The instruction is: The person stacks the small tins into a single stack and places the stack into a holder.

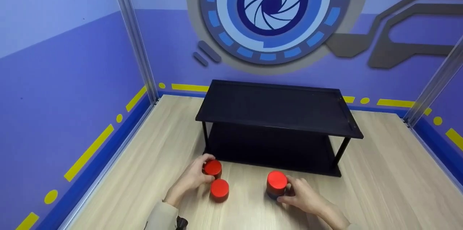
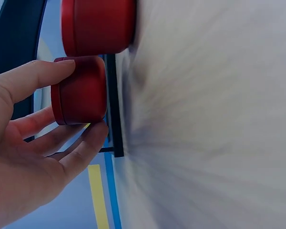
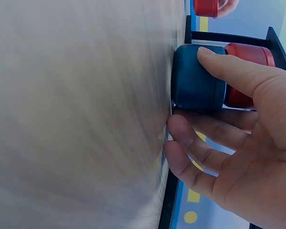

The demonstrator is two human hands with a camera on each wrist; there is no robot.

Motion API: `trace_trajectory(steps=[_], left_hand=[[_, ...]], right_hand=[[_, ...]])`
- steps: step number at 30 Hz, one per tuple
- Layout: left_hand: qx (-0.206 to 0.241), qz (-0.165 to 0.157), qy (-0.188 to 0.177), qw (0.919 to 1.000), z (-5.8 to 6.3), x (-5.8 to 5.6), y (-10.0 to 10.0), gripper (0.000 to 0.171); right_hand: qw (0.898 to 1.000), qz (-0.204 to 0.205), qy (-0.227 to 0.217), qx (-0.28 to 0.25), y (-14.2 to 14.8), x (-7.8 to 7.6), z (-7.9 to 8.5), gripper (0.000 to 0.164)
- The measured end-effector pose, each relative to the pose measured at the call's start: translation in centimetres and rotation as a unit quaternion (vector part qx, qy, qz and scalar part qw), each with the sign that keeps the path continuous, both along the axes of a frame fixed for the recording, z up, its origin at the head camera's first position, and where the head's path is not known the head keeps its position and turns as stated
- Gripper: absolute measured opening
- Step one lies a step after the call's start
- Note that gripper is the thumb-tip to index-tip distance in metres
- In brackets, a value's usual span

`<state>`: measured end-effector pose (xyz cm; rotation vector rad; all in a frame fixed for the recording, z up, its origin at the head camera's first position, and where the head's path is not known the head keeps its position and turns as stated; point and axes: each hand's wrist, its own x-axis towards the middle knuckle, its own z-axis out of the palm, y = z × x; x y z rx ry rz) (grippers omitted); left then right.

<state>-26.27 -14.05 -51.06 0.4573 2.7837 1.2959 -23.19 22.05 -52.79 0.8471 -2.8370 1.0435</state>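
Observation:
In the head view my left hand (image 1: 193,175) curls round a small round red tin (image 1: 213,168) near the rack's front left corner. A second red tin (image 1: 220,190) stands close beside it, nearer to me. The left wrist view shows my thumb against the held tin (image 2: 82,90) and fingers on its opposite side. To the right, my right hand (image 1: 305,195) grips a dark blue tin (image 3: 195,78) low down, thumb on one side and fingers on the other. A red tin (image 1: 277,181) is stacked on the blue one, which it largely hides in the head view.
Behind the tins stands a black two-tier rack (image 1: 278,105) with thin posts and an open front. Everything rests on a pale wooden table (image 1: 383,172). Purple-blue panels (image 1: 83,60) wall it in at the left, back and right.

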Motion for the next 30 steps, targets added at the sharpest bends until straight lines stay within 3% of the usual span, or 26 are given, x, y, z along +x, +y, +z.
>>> trace_trajectory(steps=[9,17,22,30], left_hand=[[0.0,0.004,0.02,0.9998,0.9,0.1,0.4,0.059],[-0.006,0.007,0.023,0.9997,1.1,0.1,0.7,0.06],[-0.004,0.005,0.026,0.9996,1.3,0.1,0.8,0.059],[-0.015,0.003,0.04,0.9991,2.0,0.0,1.3,0.06]], right_hand=[[1.0,-0.01,0.008,0.012,-0.2,0.3,0.2,0.052],[0.991,-0.113,-0.056,0.041,-1.1,1.2,0.8,0.099],[0.991,-0.121,-0.047,0.043,-1.2,1.1,0.8,0.095],[0.995,-0.096,-0.025,0.031,-1.0,1.0,0.6,0.083]])
